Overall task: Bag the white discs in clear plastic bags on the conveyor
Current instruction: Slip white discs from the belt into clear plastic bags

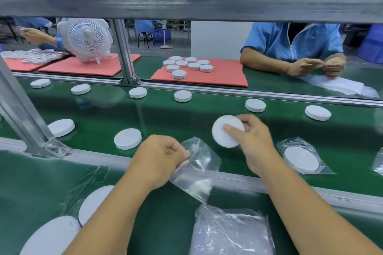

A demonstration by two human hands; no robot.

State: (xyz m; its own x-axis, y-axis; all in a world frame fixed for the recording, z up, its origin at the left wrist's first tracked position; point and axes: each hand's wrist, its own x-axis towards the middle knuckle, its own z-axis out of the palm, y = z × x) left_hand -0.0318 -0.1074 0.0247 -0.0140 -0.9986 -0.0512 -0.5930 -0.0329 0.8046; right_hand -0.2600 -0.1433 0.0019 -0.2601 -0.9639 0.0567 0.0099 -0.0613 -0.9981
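A long green conveyor (pixel 186 114) is seen running across the view, bounded by aluminium rails and crossed at the left by a slanted metal post (pixel 22 114). Beyond the far rail, red foam mats (pixel 223 76) are laid on the far surface; a cluster of white discs (pixel 187 65) is set on one, and a white desk fan (pixel 87 39) is stood on another. A person in a blue smock (pixel 294 41) is seated opposite, with both hands occupied near a flat heap of clear bags (pixel 342 87).

On the near surface, a thick pile of clear plastic bags (pixel 232 234) is laid between the forearms, and two large white discs (pixel 68 225) are placed at the lower left under a loose film.

Loose discs are spaced along the belt in two rows. A finished bagged disc (pixel 301 159), round and matt inside crinkled glossy film, is laid on the belt just right of the right wrist.

One clear bag (pixel 196 167) is pinched at its mouth by the left hand (pixel 159 157), whose fingers are curled on the film; the bag hangs slack over the near rail. A smooth, flat, round white disc (pixel 226 132) is gripped by the right hand (pixel 248 136), thumb across its face, tilted above the belt just beside the bag's mouth and not inside it.
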